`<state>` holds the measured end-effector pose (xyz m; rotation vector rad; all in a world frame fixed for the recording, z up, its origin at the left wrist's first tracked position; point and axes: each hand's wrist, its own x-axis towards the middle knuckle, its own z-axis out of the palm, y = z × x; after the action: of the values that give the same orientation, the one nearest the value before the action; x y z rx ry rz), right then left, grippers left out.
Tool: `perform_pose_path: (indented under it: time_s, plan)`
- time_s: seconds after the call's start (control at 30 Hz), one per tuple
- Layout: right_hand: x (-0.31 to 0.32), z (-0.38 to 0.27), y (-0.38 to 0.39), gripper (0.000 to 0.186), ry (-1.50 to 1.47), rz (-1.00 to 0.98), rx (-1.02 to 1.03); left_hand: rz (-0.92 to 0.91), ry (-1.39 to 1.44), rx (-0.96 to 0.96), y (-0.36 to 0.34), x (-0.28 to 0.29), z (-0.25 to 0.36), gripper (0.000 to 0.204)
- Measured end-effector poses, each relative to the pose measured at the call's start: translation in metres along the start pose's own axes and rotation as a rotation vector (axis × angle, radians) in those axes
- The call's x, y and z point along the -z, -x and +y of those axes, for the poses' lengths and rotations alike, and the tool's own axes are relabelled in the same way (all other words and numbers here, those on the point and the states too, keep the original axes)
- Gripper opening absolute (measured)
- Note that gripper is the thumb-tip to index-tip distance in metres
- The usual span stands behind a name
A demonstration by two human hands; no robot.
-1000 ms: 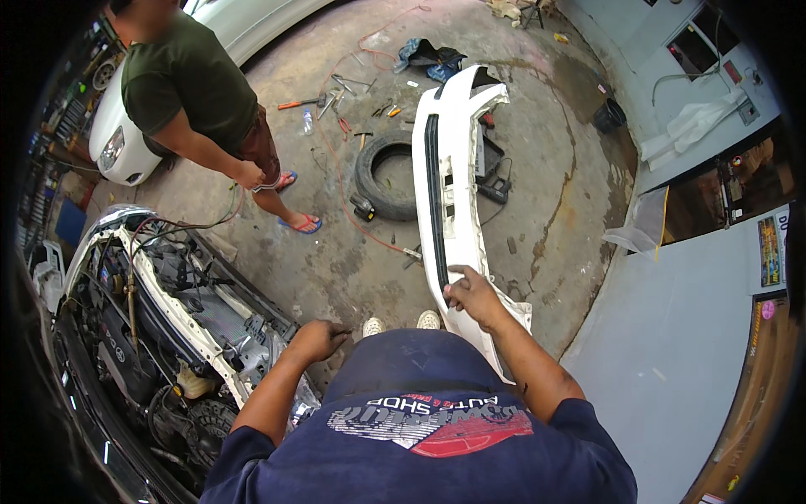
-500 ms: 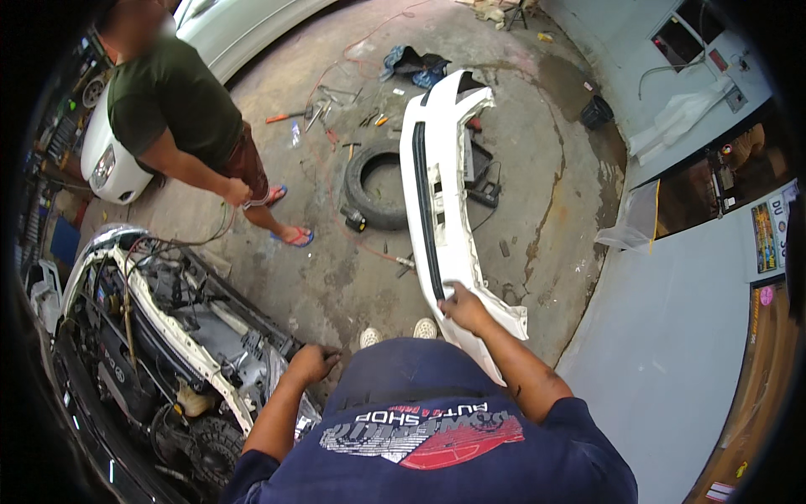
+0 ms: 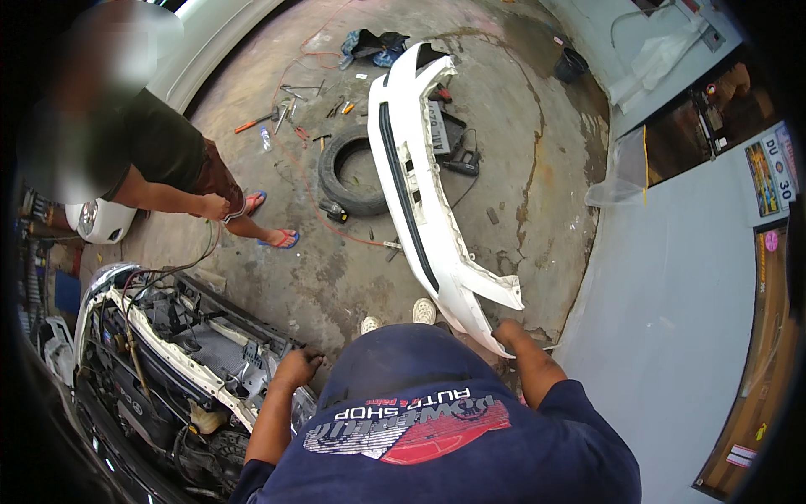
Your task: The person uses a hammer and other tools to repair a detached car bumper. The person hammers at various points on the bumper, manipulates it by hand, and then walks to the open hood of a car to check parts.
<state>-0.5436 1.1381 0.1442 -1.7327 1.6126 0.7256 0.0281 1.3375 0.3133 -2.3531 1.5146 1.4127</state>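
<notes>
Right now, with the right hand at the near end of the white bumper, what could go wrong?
First, the white bumper is long and the right hand is at one end only, so it might swing or scrape against the tyre if shifted. Second, the bare left hand is close to the car's exposed front frame and could get scratched. Third, the co-worker's open sandals leave toes exposed to possible knocks.
</notes>
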Motion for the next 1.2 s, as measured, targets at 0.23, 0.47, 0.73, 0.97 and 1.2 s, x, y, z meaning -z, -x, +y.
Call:
perform_pose_path:
  time_s: [0.23,0.47,0.73,0.97,1.2]
  plan:
    - [0.002,0.006,-0.010,0.046,-0.135,0.095,0.062,-0.015,-0.072,0.073,-0.008,0.010,0.026,0.036]
    - [-0.014,-0.033,-0.018,0.048,-0.353,0.100,0.049,0.053,-0.121,-0.014,-0.004,0.018,0.046,0.032]
    - [-0.029,0.004,-0.049,0.047,-0.362,0.024,0.004,0.022,-0.132,0.071,0.012,0.022,0.085,0.032]
    - [-0.029,0.033,-0.058,0.042,-0.347,0.047,0.003,-0.008,-0.098,0.155,0.021,0.023,0.108,0.032]
    - [-0.028,0.034,-0.068,0.042,-0.306,0.008,0.044,-0.025,-0.040,0.155,0.029,0.021,0.112,0.032]
